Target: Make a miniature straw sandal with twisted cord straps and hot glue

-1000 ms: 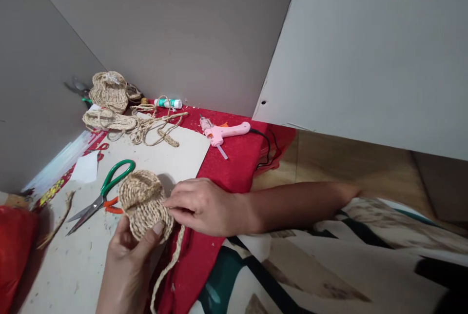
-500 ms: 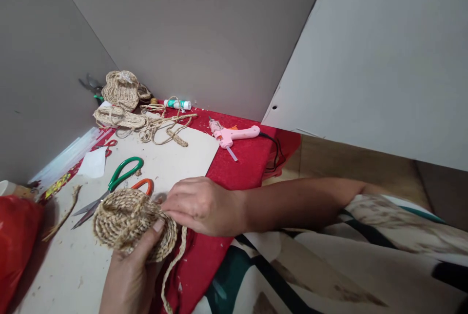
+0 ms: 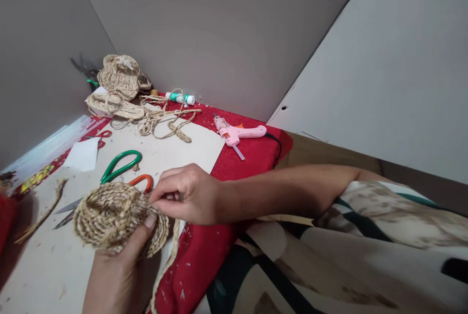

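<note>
A coiled slipper of braided straw point(image 3: 106, 221) rests in my left hand point(image 3: 120, 265), thumb pressed on its top and fingers hidden underneath. My right hand point(image 3: 190, 194) pinches at the slipper's right edge, thumb and forefinger together; what lies between the tips is too small to make out. From that same side a loose end of braided straw cord point(image 3: 168, 260) hangs down over the table edge. Just behind the slipper lie scissors point(image 3: 124, 160) with one green and one orange handle, their blades partly covered by it.
A pink glue gun point(image 3: 239, 132) lies on the red cloth point(image 3: 256, 158) at right. At the back are woven straw pieces point(image 3: 119, 77), loose braids point(image 3: 164, 124) and a glue stick tube point(image 3: 180, 98). Clear glue sticks point(image 3: 47, 143), small red scissors point(image 3: 100, 138) and white paper point(image 3: 81, 154) lie left.
Both hands and the slipper have shifted slightly left as the view moved. My right hand's thumb and forefinger now show in a clearer pinch at the slipper's edge.
</note>
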`<state>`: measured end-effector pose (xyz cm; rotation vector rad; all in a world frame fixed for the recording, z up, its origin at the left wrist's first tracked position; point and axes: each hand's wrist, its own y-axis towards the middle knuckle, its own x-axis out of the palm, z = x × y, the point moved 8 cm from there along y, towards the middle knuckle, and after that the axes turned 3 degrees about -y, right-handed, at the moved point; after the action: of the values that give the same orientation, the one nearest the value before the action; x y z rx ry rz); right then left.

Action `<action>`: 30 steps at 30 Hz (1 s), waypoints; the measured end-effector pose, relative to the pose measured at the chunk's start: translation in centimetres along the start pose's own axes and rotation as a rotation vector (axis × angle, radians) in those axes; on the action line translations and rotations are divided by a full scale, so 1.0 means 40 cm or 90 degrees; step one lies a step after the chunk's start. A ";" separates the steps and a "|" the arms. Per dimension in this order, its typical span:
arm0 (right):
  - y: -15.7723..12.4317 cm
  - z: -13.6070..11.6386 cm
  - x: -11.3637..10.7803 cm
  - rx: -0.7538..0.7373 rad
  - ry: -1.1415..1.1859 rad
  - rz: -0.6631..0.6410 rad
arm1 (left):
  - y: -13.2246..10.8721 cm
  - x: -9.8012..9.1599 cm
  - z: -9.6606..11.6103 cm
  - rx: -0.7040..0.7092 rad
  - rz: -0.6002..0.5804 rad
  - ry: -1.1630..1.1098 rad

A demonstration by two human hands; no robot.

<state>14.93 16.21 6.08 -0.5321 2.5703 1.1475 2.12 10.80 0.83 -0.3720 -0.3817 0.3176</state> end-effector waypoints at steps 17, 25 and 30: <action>-0.032 0.002 0.057 -0.073 -0.223 -0.142 | 0.027 -0.025 -0.019 0.016 0.016 0.008; -0.046 -0.014 0.074 -0.144 -0.357 -0.204 | 0.029 -0.031 -0.037 -0.026 0.030 -0.022; -0.049 -0.021 0.082 -0.119 -0.341 -0.207 | 0.033 -0.023 -0.032 -0.009 0.012 -0.042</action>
<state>12.77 13.64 4.05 -0.5644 1.8617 1.2170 1.54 11.26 -1.10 -0.3796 -0.4461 0.3463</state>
